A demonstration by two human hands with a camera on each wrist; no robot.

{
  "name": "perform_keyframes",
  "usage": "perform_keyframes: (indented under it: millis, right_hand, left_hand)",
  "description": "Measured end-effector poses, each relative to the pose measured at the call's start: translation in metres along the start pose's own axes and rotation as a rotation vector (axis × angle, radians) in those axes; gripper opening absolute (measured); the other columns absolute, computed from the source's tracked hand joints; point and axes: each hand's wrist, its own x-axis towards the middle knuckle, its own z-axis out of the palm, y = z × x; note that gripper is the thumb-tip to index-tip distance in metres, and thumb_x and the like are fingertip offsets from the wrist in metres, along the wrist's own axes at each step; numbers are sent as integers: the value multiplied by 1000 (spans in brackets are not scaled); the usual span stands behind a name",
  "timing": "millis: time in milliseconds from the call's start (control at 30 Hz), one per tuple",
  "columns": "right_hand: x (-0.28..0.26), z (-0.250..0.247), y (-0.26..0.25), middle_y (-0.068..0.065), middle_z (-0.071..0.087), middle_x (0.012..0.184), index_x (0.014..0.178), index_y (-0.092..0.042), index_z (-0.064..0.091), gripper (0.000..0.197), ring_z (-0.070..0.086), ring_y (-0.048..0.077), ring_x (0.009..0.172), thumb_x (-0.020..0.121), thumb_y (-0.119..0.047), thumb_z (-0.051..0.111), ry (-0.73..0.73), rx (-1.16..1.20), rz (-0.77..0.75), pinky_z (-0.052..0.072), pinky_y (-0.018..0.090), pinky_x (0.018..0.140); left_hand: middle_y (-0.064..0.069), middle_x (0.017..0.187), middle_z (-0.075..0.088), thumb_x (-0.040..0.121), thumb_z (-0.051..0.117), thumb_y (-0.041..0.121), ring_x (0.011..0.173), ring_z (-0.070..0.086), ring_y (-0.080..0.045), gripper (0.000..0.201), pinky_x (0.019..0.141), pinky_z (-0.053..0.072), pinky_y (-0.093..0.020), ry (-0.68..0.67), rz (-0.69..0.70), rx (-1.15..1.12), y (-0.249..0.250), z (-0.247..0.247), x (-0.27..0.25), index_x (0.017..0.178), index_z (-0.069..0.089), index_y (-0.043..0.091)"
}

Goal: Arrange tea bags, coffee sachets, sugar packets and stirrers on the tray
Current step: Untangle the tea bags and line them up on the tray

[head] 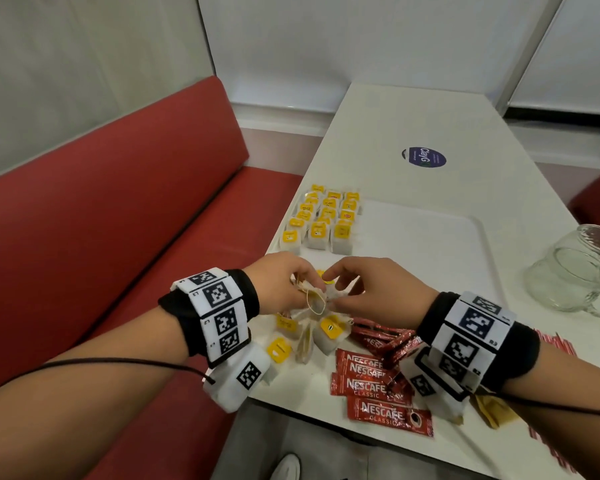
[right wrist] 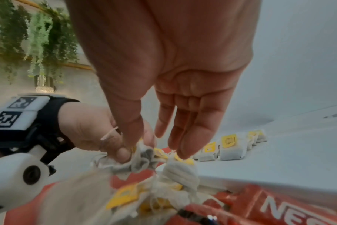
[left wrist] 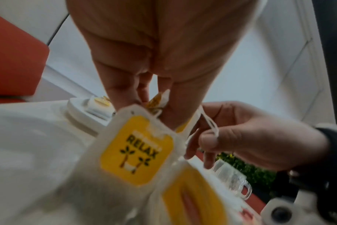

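table: white tabletop [head: 413, 123], long, running away from the viewer toward a pale wall
sticker: round, dark blue [head: 423, 156], lying flat on the tabletop toward its far end
glass mug: clear, with a handle [head: 575, 271], on its side at the tabletop's right edge
bench: red padded seat and backrest [head: 118, 216] along the tabletop's left edge
plants: green hanging foliage [right wrist: 29, 38], with a metallic pot below it
shoe: white toe [head: 286, 467] on the floor under the near edge

Both hands [head: 329, 289] raised; fingers pinching
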Motion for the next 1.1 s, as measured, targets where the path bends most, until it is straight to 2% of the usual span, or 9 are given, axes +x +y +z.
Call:
perform_keyframes:
  millis: [167, 300, 467, 600, 700, 767, 833, 933, 1100]
  right_hand:
    - [7, -2, -1, -9, 66, 102, 108, -33, 59, 47, 69, 10, 82, 68, -32, 84, 14, 297, 32, 59, 33, 76]
    - [13, 2, 3, 1, 66, 106, 112, -30, 54, 59, 70, 20, 86, 63, -25, 87, -1, 436, 77, 58, 41, 80]
    - [15, 0, 2, -4, 65, 110, 113, -29, 58, 54, 68, 18, 91, 67, -19, 85, -92, 403, 32, 57, 32, 83]
    - [16, -2, 6, 1, 69, 98, 115, -22, 61, 47, 69, 16, 77, 75, -6, 78, -163, 484, 60, 57, 32, 76]
    - [15, -3, 9, 3, 73, 88, 111, -15, 64, 34, 66, 12, 69, 79, -8, 74, -174, 512, 67, 54, 29, 68]
    - [13, -4, 10, 9, 71, 83, 103, -10, 68, 23, 65, 14, 71, 81, -12, 73, -149, 527, 80, 57, 35, 71]
    - [13, -5, 13, 17, 70, 84, 96, -7, 71, 16, 64, 18, 73, 82, -15, 72, -114, 520, 100, 56, 42, 77]
    - [12, -9, 14, 17, 72, 85, 90, -8, 74, 10, 66, 19, 75, 83, -14, 71, -45, 544, 125, 56, 41, 79]
    - [11, -18, 16, 9, 71, 74, 95, -13, 74, 12, 65, 17, 62, 86, -10, 68, 98, 630, 146, 55, 27, 60]
  left_hand:
    - [14, 62, 61, 79, 74, 9, 47, 53, -3, 18, 49, 48, -18, -96, 1, -289, 1, -14, 8, 92, 70, 20]
    - [0, 78, 60, 81, 66, -4, 53, 56, -6, 23, 50, 47, -19, -194, -50, -511, -2, -18, 14, 94, 66, 15]
    - [-3, 80, 62, 82, 61, -9, 56, 61, -8, 25, 47, 49, -19, -297, -71, -611, -7, -21, 20, 91, 63, 15]
    - [1, 80, 64, 82, 60, -10, 58, 61, -7, 31, 46, 48, -19, -345, -88, -660, -14, -23, 24, 97, 62, 16]
    - [-1, 82, 67, 76, 67, -6, 59, 63, -8, 32, 45, 49, -19, -390, -85, -735, -19, -23, 25, 100, 63, 15]
    - [-2, 83, 68, 70, 68, -1, 59, 63, -9, 35, 45, 49, -19, -404, -90, -749, -22, -22, 26, 101, 64, 15]
    - [-1, 81, 68, 75, 67, -5, 56, 62, -8, 33, 44, 49, -19, -406, -93, -742, -23, -22, 26, 101, 63, 14]
    - [2, 75, 66, 82, 60, -11, 53, 59, -7, 31, 43, 47, -18, -393, -101, -709, -24, -21, 26, 101, 61, 14]
    - [4, 75, 64, 82, 61, -11, 50, 57, -5, 32, 41, 45, -17, -357, -111, -689, -25, -19, 28, 97, 61, 17]
